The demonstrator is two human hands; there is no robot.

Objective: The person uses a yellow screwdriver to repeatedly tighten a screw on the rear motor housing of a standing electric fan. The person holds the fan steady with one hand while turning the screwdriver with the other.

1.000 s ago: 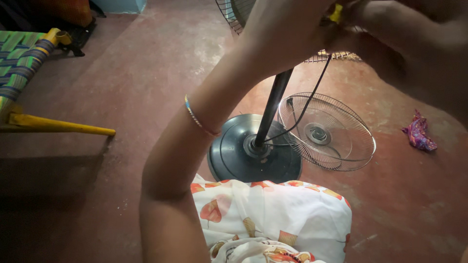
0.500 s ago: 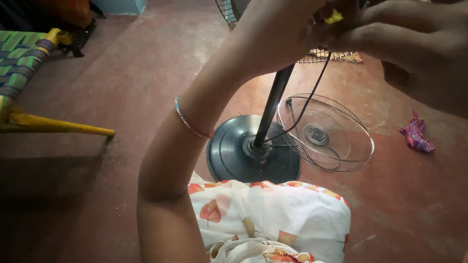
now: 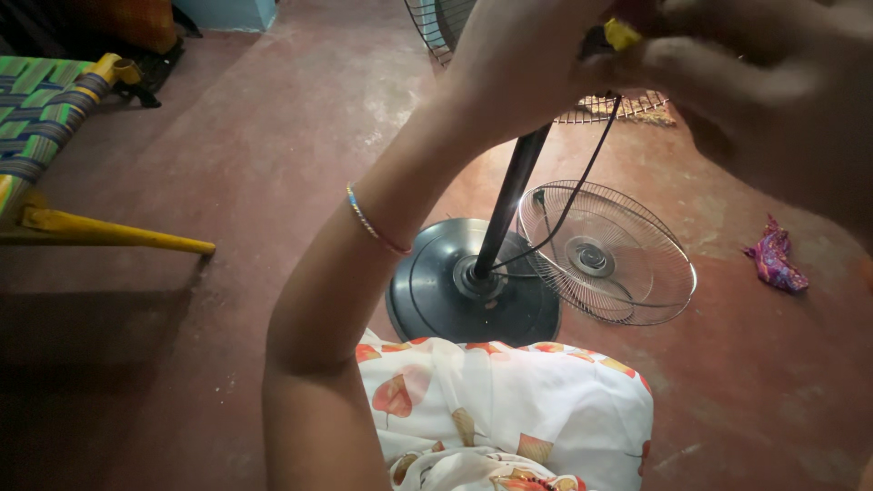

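Head view looks down on a red floor (image 3: 273,155) where a pedestal fan's black round base (image 3: 446,300) stands, its pole (image 3: 509,195) rising toward both raised hands, with a loose wire fan guard (image 3: 605,253) lying just beside the base. Left hand (image 3: 523,64) and right hand (image 3: 764,82) meet at the top edge, fingers closed around a small yellow piece (image 3: 622,35) above the pole.

left hand (image 3: 518,64) – fingers cut by top edge, grip unclear | right hand (image 3: 773,82) – blurred, runs off top/right edge | yellow item (image 3: 621,34) – mostly hidden between hands, kind unclear | fan head (image 3: 435,23) – cropped at top
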